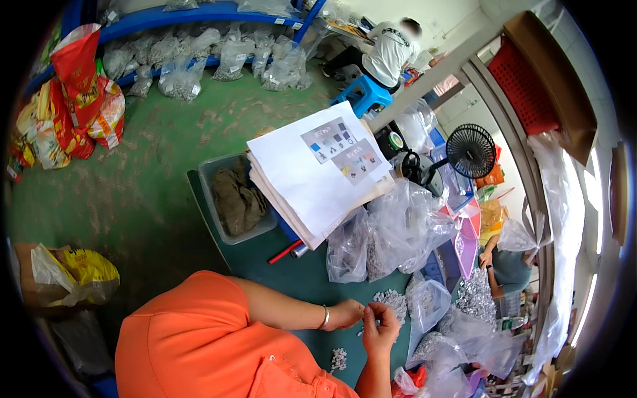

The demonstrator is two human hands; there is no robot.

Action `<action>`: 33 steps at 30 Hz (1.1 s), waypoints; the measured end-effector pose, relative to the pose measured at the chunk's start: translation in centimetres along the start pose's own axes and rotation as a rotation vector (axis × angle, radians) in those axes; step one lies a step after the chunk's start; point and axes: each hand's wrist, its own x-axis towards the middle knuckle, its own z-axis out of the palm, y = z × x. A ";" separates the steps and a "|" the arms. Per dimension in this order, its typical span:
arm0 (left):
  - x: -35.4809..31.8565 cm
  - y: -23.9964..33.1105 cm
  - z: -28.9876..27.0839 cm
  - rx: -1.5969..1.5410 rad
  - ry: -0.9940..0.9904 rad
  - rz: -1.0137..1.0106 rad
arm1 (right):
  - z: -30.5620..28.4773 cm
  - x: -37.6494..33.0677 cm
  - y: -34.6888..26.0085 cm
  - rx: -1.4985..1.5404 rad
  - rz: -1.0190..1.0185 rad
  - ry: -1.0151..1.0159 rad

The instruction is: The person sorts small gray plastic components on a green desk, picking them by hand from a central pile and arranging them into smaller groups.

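My left hand (345,314), with a bangle on its wrist, is closed over the dark green table (308,272). Its fingertips meet those of my right hand (381,329), whose thumb and fingers are pinched together. Whatever lies between them is too small to make out. Just beyond the hands is a pile of small silvery-grey parts (390,302), partly behind my right hand. A smaller heap of similar pieces (338,359) rests on the table nearer my body. An open clear plastic bag (426,302) lies to the right of the pile.
Stacked papers (292,166) lean over a clear tub (207,182) holding brown cloth (235,202). Filled plastic bags (391,232), a red stick-like tool (285,252) and a black fan (470,151) are also there. One person (391,53) sits behind; another (511,272) works at right.
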 end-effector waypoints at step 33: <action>-0.8 0.0 -0.3 -0.181 0.001 -0.065 | 0.0 -0.3 2.7 0.141 0.154 -0.037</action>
